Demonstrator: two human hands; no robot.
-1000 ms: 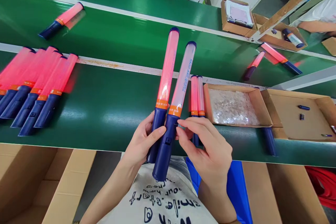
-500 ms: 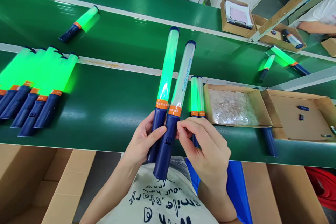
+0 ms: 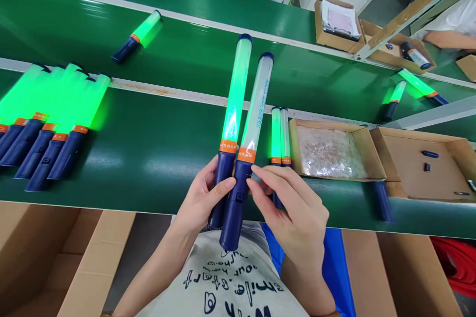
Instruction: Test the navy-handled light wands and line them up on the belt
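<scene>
My left hand is closed around the blue handles of two light sticks held side by side over the bench edge. The left stick glows bright green. The right stick has a paler, whitish tube with blue print, lit green only near its orange band. My right hand is beside the right stick's handle, thumb and forefinger pinching a small clear plastic piece. Partly hidden behind that hand, a green stick and a pale stick lie on the bench.
Several glowing sticks lie at left. A box of clear plastic pieces and a box with small parts stand at right. Another stick lies on the green belt behind. A co-worker's arm shows far right.
My right fingers have parted slightly from the handle, and the clear piece now shows between them. Sticks on the rear green belt have shifted right.
</scene>
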